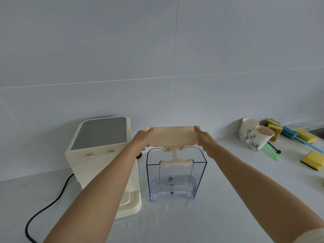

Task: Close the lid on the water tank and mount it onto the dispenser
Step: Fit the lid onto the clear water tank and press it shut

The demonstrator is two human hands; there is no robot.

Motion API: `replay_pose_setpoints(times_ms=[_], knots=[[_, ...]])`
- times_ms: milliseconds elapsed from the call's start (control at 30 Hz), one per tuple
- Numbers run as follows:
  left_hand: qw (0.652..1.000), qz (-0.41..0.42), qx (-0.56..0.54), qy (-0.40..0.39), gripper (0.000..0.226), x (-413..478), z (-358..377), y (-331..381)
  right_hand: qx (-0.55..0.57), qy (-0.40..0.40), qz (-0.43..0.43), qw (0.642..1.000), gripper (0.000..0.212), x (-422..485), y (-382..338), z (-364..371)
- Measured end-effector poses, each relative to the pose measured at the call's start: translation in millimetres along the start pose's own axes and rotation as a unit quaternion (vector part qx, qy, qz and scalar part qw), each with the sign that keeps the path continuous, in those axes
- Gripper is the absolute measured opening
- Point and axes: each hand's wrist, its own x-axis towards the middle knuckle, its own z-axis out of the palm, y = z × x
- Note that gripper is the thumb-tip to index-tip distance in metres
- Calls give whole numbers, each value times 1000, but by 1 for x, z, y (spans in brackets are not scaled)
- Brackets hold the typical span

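A clear plastic water tank point(176, 179) stands upright on the white counter, just right of the cream dispenser point(103, 160). Its cream lid point(172, 136) is raised open above the tank's far rim, joined to the tank by a hinge piece. My left hand point(141, 139) grips the lid's left end. My right hand point(204, 139) grips its right end. The tank looks empty. The dispenser has a grey top panel and a low base plate at its front right.
A black power cord point(50, 204) runs from the dispenser across the counter to the left front. At the right stand two paper cups point(254, 135), several yellow sponges point(312, 159), a blue brush and a green tool. A tiled wall rises behind.
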Motion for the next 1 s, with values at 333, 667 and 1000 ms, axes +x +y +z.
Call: replay_pose_setpoints(times_ms=[333, 667, 1000], knots=[[998, 52, -42, 19, 35, -4, -3, -18, 44, 3, -20, 999, 54, -5, 16, -8], [995, 95, 4, 31, 33, -15, 4, -41, 54, 20, -39, 998, 56, -18, 38, -9], [994, 110, 10, 22, 44, -43, 13, -63, 63, 16, -46, 997, 48, -30, 74, 0]])
